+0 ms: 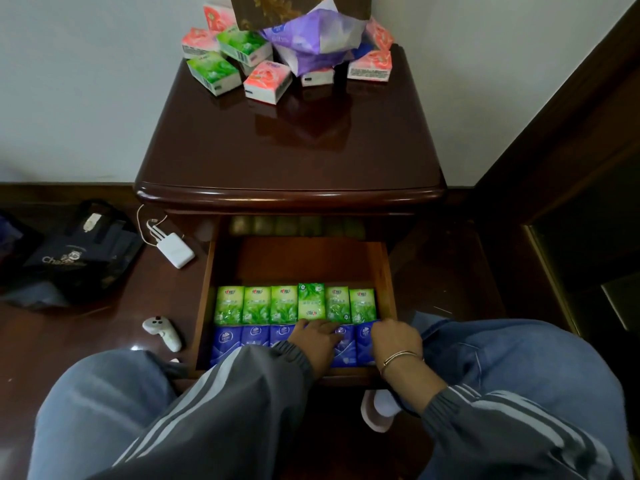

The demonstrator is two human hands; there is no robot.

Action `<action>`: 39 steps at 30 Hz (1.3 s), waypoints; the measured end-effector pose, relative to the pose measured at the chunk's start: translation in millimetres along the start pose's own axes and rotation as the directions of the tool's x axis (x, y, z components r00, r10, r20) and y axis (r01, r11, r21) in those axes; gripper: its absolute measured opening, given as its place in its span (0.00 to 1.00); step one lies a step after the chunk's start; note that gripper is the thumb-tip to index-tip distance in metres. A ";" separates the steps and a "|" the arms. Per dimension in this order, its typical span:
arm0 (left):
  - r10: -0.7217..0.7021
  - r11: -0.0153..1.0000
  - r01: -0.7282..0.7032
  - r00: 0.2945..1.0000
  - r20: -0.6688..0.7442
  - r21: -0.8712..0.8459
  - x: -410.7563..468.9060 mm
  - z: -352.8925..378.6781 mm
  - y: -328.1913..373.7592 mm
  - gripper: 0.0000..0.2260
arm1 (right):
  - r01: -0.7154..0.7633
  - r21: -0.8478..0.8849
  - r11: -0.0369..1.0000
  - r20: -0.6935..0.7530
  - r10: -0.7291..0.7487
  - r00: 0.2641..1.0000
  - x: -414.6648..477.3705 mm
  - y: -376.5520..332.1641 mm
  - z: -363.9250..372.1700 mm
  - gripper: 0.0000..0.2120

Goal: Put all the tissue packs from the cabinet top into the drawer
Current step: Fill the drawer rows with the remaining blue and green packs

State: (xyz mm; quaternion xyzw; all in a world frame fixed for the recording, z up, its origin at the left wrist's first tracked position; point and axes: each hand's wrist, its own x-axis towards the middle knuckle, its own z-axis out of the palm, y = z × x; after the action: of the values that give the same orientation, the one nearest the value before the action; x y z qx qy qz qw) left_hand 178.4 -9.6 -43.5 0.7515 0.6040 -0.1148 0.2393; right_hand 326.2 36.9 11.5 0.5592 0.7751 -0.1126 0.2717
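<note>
Blue tissue packs (254,341) under both hands (317,337) (394,339)

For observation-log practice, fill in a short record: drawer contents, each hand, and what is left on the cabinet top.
Drawer: pulled open
Second row: six green tissue packs
Front row: blue tissue packs, partly under hands
Left hand: fingers resting on blue packs
Right hand: on blue packs, right end
Cabinet top: pink and green packs, purple bag

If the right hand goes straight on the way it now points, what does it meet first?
Probably the rightmost green pack, which lies just beyond the right hand; depth is unclear.
</note>
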 end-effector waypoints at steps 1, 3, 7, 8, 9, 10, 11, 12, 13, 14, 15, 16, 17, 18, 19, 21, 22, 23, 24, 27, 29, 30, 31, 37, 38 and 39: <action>0.007 1.000 -0.007 1.000 -0.005 0.000 0.4 0.5 0.5 0.20 | 0.019 -0.013 1.000 0.012 -0.019 1.000 0.3 0.3 1.4 0.14; 0.015 1.000 -0.015 1.000 -0.012 -0.004 0.8 0.1 0.9 0.20 | 0.047 -0.040 0.998 0.020 -0.046 0.999 0.5 0.4 4.1 0.16; 0.007 1.000 -0.007 1.000 -0.027 -0.012 -0.4 -1.2 0.5 0.19 | 0.055 -0.030 0.998 -0.033 -0.056 0.998 3.0 -4.1 0.9 0.15; 0.005 1.000 -0.005 0.999 -0.033 -0.009 -0.7 -1.4 0.8 0.19 | 0.073 -0.014 0.997 -0.054 -0.074 0.996 4.7 -5.4 0.4 0.15; 0.003 1.000 -0.003 0.999 -0.035 -0.004 -1.1 -1.6 1.1 0.20 | 0.100 0.003 0.995 -0.055 -0.100 0.993 6.0 -6.7 0.2 0.15; 0.003 1.000 -0.003 0.999 -0.035 0.001 -1.1 -2.2 1.3 0.19 | 0.127 0.017 0.992 -0.032 -0.126 0.992 7.0 -7.8 0.1 0.15; 0.004 1.000 -0.003 0.999 -0.033 0.007 -1.0 -3.2 1.7 0.19 | 0.150 0.027 0.988 0.012 -0.150 0.989 7.8 -8.8 0.8 0.15; 0.005 1.000 -0.005 1.000 -0.028 0.015 -0.7 -4.4 1.8 0.19 | 0.171 0.028 0.985 0.062 -0.173 0.983 8.0 -9.5 2.0 0.15; 0.008 1.000 -0.007 1.000 -0.022 0.025 -0.6 -5.7 2.1 0.19 | 0.188 0.026 0.982 0.102 -0.190 0.976 8.0 -9.9 2.3 0.15; 0.010 0.999 -0.010 1.000 -0.016 0.034 -1.1 -6.9 2.4 0.19 | 0.196 0.029 0.980 0.126 -0.198 0.972 8.0 -9.9 1.4 0.14; 0.013 0.999 -0.013 1.000 -0.014 0.036 -2.0 -8.2 2.6 0.19 | 0.196 0.041 0.980 0.142 -0.200 0.969 8.0 -8.9 -0.4 0.14; 0.015 1.000 -0.015 1.000 -0.017 0.028 -3.6 -9.3 3.2 0.19 | 0.192 0.064 0.979 0.152 -0.200 0.968 7.6 -7.3 -3.1 0.14; 0.015 1.000 -0.015 0.999 -0.029 0.016 -5.2 -11.2 3.8 0.18 | 0.192 0.093 0.977 0.148 -0.204 0.968 6.4 -5.7 -6.7 0.13; 0.013 1.000 -0.013 0.999 -0.048 0.004 -7.5 -14.5 3.9 0.18 | 0.197 0.127 0.972 0.132 -0.213 0.968 4.0 -4.3 -11.6 0.13; 0.009 1.000 -0.010 0.997 -0.073 -0.015 -10.6 -20.5 3.4 0.17 | 0.211 0.164 0.964 0.110 -0.230 0.967 0.5 -3.0 -17.4 0.13; 0.013 0.996 -0.025 0.991 -0.135 -0.084 -18.3 -41.0 -0.3 0.17 | 0.261 0.255 0.931 0.027 -0.276 0.961 -9.6 1.0 -33.3 0.15; 0.027 0.990 -0.050 0.984 -0.175 -0.130 -23.3 -55.1 -3.9 0.17 | 0.291 0.321 0.901 -0.052 -0.290 0.956 -15.0 4.4 -42.8 0.15; 0.044 0.980 -0.087 0.972 -0.229 -0.180 -29.6 -71.6 -8.6 0.16 | 0.332 0.397 0.856 -0.161 -0.291 0.943 -20.3 8.4 -54.0 0.15; 0.060 0.965 -0.132 0.952 -0.301 -0.225 -37.5 -89.9 -14.6 0.15 | 0.383 0.464 0.798 -0.290 -0.272 0.918 -25.0 12.7 -67.3 0.14; 0.055 0.927 -0.250 0.828 -0.558 -0.280 -66.6 -149.6 -39.4 0.12 | 0.547 0.509 0.664 -0.673 -0.090 0.735 -32.7 26.9 -115.1 0.10; -0.002 0.929 -0.258 0.713 -0.702 -0.264 -84.2 -185.9 -60.6 0.11 | 0.589 0.437 0.679 -0.816 0.024 0.577 -24.9 34.9 -148.5 0.10; -0.044 0.938 -0.232 0.656 -0.754 -0.256 -90.8 -201.8 -72.4 0.11 | 0.582 0.410 0.703 -0.848 0.058 0.527 -17.3 37.4 -164.7 0.11; -0.090 0.946 -0.196 0.603 -0.792 -0.256 -96.2 -216.4 -84.6 0.11 | 0.563 0.397 0.725 -0.861 0.082 0.501 -7.3 39.1 -180.0 0.12; -0.291 0.949 0.047 0.507 -0.811 -0.311 -90.2 -269.3 -146.5 0.16 | 0.272 0.382 0.883 -0.700 0.085 0.709 72.5 18.2 -238.3 0.28; -0.317 0.943 0.084 0.512 -0.799 -0.321 -83.9 -274.4 -153.9 0.18 | 0.210 0.371 0.905 -0.639 0.084 0.765 82.2 11.5 -239.0 0.30; -0.341 0.937 0.121 0.511 -0.789 -0.326 -76.9 -279.0 -161.0 0.20 | 0.165 0.355 0.920 -0.585 0.081 0.807 90.6 5.6 -236.6 0.30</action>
State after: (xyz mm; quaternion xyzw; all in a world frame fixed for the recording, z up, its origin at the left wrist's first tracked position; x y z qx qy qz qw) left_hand -27.9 88.9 196.2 0.5936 0.7481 0.2964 -0.0099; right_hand 241.0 225.0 158.3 0.5913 0.7949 -0.0913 -0.1011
